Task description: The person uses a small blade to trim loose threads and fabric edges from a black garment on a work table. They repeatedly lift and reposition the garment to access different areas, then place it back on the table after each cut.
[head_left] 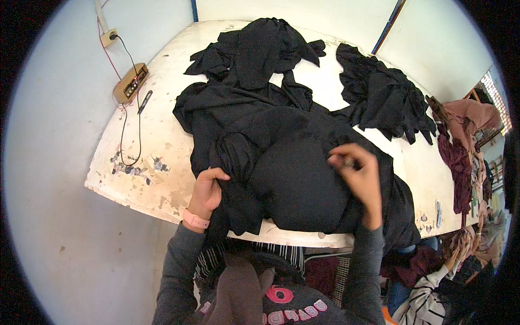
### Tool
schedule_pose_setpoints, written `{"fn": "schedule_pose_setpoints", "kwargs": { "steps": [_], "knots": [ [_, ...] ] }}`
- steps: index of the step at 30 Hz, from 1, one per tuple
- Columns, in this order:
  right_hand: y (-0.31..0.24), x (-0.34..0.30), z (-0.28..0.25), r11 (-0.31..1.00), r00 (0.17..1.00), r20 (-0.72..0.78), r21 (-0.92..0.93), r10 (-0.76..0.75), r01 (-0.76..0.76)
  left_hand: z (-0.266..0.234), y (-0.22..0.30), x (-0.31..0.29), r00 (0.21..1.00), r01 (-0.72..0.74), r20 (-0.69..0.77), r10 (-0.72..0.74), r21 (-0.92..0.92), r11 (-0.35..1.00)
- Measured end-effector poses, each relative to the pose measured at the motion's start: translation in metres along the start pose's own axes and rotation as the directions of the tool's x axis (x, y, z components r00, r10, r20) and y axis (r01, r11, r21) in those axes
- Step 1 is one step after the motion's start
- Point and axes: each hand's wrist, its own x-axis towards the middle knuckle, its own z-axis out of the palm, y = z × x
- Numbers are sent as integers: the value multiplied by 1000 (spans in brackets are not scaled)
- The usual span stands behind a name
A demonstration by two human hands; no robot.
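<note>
A large black garment (300, 187) lies bunched near the front edge of the white table, with part of it hanging over. My left hand (207, 190) is closed on a fold of this black fabric at its left side, thumb on top. Over the garment's right part, my right hand (357, 170) has its fingers curled in together. Something small and dark may be in that hand, but blur and the fingers hide what it is.
Black fabric heaps (265, 49) lie at the back and the right (384, 97). A brown electrical box (131, 83) with a cord and a dark thread snipper (145, 102) are at left. Maroon cloth (455, 168) hangs at right, near another person's striped sleeve (422, 303).
</note>
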Motion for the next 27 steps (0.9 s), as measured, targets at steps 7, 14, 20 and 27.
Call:
{"fn": "schedule_pose_setpoints", "kwargs": {
  "steps": [7, 14, 20, 27],
  "knots": [
    [-39, -30, 41, 823, 875, 334, -335, -351, 458, 39, 26, -33, 943, -312, -113, 314, 39, 949],
    [-33, -53, -76, 865, 746, -603, -497, -285, -72, 41, 96, -49, 817, -565, -136, 560, 8, 825],
    [-2, -77, -69, 847, 988, -122, -510, 99, -148, -49, 88, -29, 939, -165, -159, 304, 567, 807],
    [-30, -79, -49, 976, 969, -141, -55, 203, -212, 12, 92, -62, 703, 146, 361, 613, 770, -621]
  ]
}}
